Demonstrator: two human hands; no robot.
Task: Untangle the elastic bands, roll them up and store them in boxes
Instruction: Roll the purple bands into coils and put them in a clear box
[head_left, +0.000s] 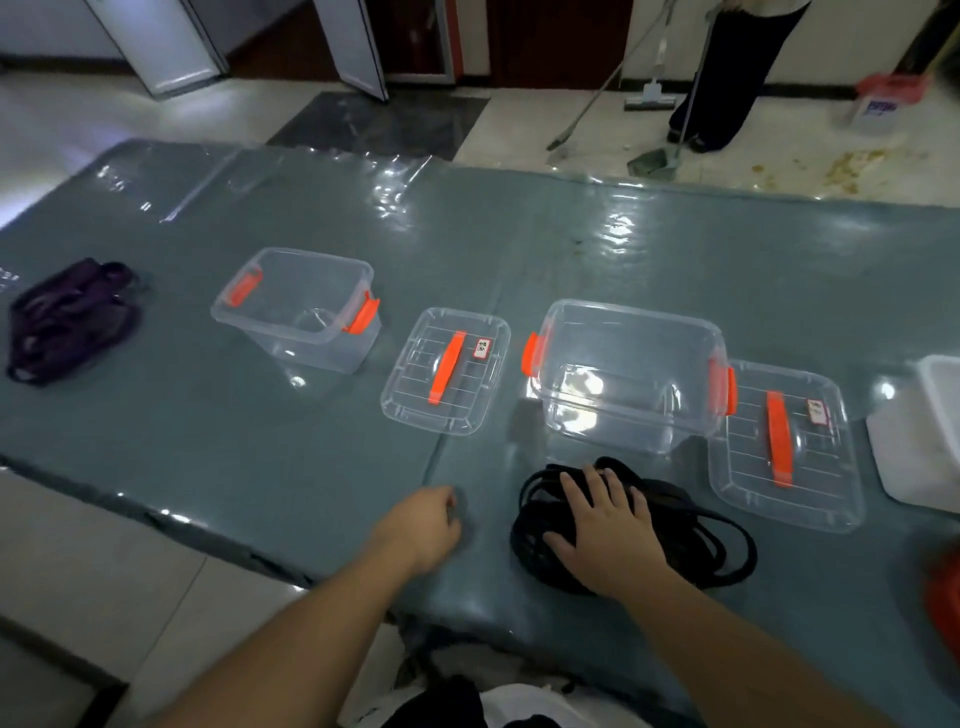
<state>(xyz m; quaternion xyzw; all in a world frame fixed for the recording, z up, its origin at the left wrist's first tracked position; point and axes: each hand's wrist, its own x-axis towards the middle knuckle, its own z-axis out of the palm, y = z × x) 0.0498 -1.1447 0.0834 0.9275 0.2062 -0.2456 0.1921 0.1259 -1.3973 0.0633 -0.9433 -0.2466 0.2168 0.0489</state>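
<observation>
A tangled pile of black elastic bands lies near the table's front edge. My right hand rests flat on top of it with fingers spread. My left hand sits on the table just left of the pile, fingers curled under, holding nothing that shows. Behind the pile stands a clear open box with orange latches, its lid lying to the right. A second clear open box stands further left, with its lid beside it. A purple bundle of bands lies at the far left.
The table has a glossy grey-green cover. A white container sits at the right edge and something orange at the near right. Beyond the table a person sweeps the floor with a broom and dustpan.
</observation>
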